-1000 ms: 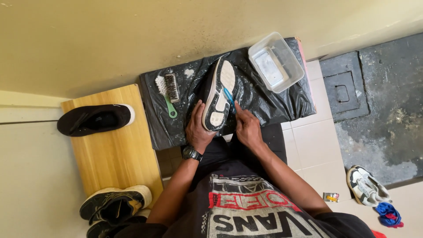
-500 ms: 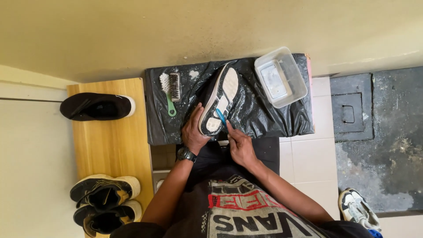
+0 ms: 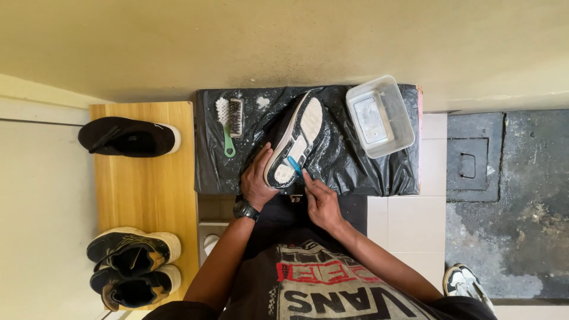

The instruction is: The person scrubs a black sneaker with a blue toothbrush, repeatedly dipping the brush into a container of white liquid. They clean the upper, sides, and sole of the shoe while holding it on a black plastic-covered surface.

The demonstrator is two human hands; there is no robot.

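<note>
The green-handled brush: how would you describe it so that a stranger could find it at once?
Look at the black plastic sheet spread against the wall. Near its far left corner, left of the upturned shoe in the left hand, lies the green-handled brush, untouched. Its pale and dark bristles and larger size set it apart from the slim blue brush in the right hand.

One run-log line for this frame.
left hand: grips upturned black white-soled shoe | right hand: holds small blue brush on sole | base: black plastic sheet
</note>
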